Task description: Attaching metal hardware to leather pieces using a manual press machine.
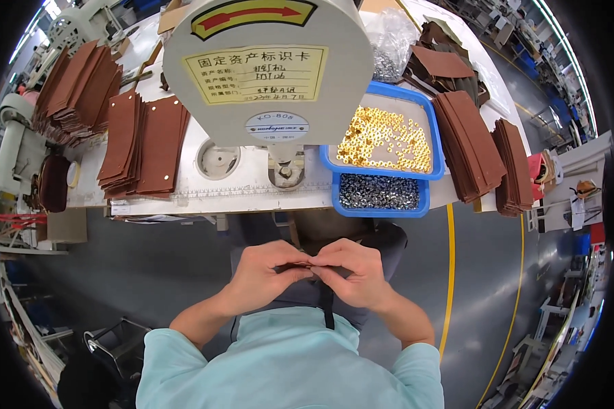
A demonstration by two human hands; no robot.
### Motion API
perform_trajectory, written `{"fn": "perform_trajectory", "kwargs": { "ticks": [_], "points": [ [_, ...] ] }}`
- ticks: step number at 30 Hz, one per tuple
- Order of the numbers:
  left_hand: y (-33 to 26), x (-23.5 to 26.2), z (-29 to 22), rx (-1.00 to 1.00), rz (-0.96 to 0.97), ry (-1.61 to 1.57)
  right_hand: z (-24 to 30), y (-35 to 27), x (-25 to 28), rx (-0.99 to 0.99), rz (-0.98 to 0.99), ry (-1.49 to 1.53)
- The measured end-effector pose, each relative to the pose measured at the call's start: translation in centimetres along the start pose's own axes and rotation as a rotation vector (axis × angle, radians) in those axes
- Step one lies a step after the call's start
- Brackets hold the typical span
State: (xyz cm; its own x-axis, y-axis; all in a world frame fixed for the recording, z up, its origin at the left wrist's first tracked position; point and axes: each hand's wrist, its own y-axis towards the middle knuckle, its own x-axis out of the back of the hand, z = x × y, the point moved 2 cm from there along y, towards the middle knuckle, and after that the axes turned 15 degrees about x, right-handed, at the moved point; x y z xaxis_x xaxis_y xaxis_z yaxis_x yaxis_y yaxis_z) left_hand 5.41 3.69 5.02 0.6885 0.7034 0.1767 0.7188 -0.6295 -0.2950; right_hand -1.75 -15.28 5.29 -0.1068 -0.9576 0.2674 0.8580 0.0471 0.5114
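Note:
My left hand (266, 274) and my right hand (351, 274) meet above my lap, in front of the table edge. The fingertips of both are closed in a pinch on a small brown piece (300, 265). Only a thin edge of it shows between the fingers, so its kind is hidden. Below my right hand hangs a narrow black strap (328, 310); whether it joins the brown piece I cannot tell. Straight ahead stands a white riveting machine (266, 126), its head over the table and a metal tool (286, 170) beneath it.
Brown leather panels lie in stacks at the left (160, 150) and the right (467, 146). A blue tray (438, 136) holds gold ring-shaped eyelets; a second blue tray (382, 213) under its front edge holds silvery metal parts. The white table (252, 199) has a ruler strip along its front.

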Motion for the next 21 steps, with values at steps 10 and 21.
{"fn": "perform_trajectory", "kwargs": {
  "ticks": [10,21],
  "points": [
    [-0.4,-4.6,2.4,-0.454,-0.125,0.291,-7.7,2.4,9.9,-0.13,0.322,-0.931],
    [-1.7,-4.5,2.2,-0.604,-0.359,0.299,-7.9,3.0,8.9,0.089,0.278,-0.931]
  ]
}}
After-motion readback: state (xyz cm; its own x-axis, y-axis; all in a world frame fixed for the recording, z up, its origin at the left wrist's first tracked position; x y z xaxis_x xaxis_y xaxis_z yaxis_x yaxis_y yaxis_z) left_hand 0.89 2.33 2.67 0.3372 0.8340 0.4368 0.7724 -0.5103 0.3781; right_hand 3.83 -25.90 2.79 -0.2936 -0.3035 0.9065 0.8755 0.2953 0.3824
